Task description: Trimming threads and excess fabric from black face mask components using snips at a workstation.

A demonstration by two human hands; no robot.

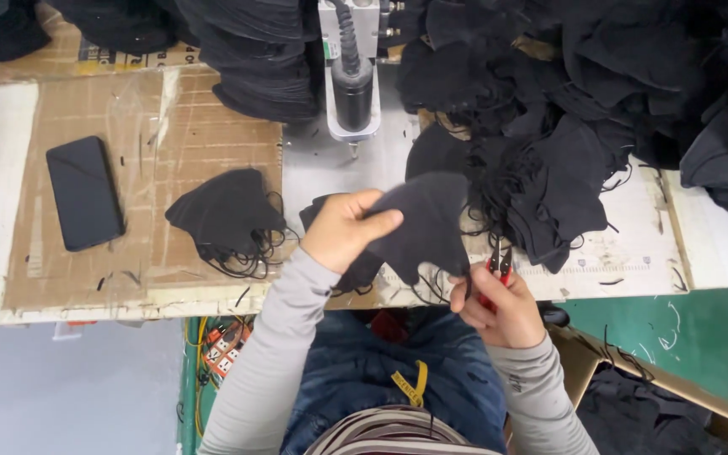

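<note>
From the head view, we look down on a workbench (212,299) strewn with black fabric face masks. Our left hand (343,229) pinches one black mask (423,221) by its left edge, thumb on top and fingers curled under, holding it up above the bench edge. Our right hand (499,307) sits at about five o'clock from that mask, closed round a small pair of red-handled snips (499,263) whose blades point up toward the mask's lower right corner, where thin ear-loop cord hangs down.

We judge the step in hand to be trimming a loose cord end or thread at that corner; the blades look close to the cord, though we cannot tell whether they are touching it. The next move calls for steady tension from the left hand and a small, careful closing of the blades, clear of the fabric itself.

At nine o'clock from the held mask lies a small pile of masks (227,215) on brown cardboard (153,126), with a dark phone (83,192) farther left. At twelve o'clock stands a machine head (352,80), and at two o'clock a big heap of masks (583,93).
</note>
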